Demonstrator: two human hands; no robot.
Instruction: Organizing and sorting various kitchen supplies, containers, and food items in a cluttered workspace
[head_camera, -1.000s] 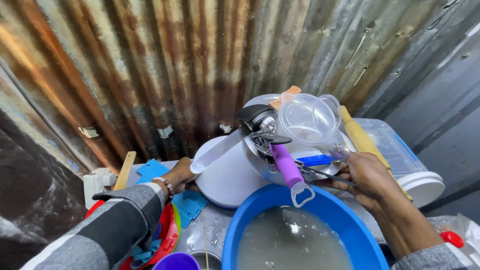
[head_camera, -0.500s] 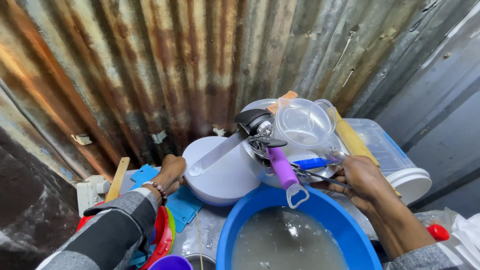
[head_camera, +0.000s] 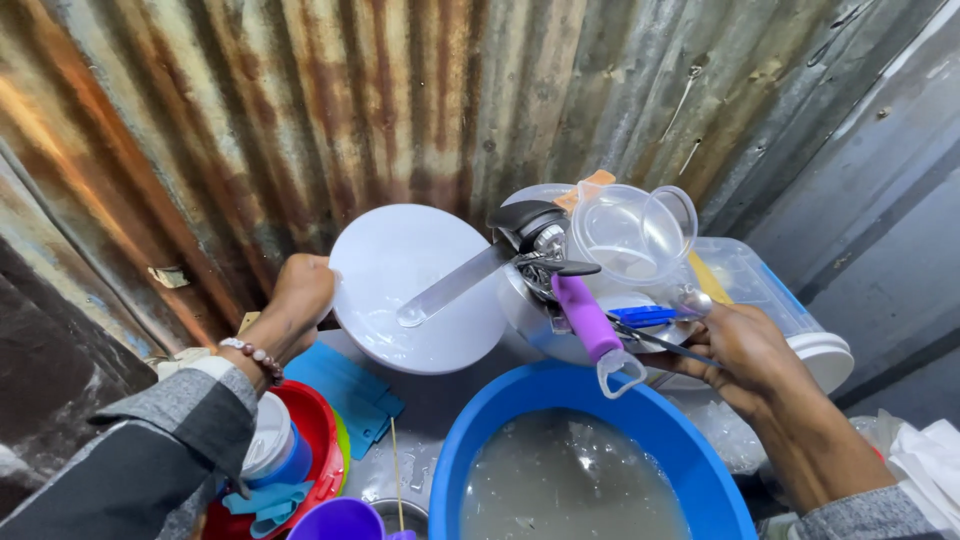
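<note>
the white plate (head_camera: 415, 290) stands tilted on edge against the rusty corrugated wall (head_camera: 300, 110), its face turned to the camera, just left of a pile of washed utensils. the left hand (head_camera: 295, 305) reaches forward from a grey sleeve, wrist bent up, fingers closed around the plate's left rim. the right hand (head_camera: 740, 345) comes in from the lower right, palm down, fingers curled on the metal utensils (head_camera: 665, 340) at the pile's right edge. a purple-handled tool (head_camera: 590, 325) and a clear jug (head_camera: 630, 235) sit in that pile. below, between both arms, lies a blue basin (head_camera: 590, 470) of cloudy water.
</note>
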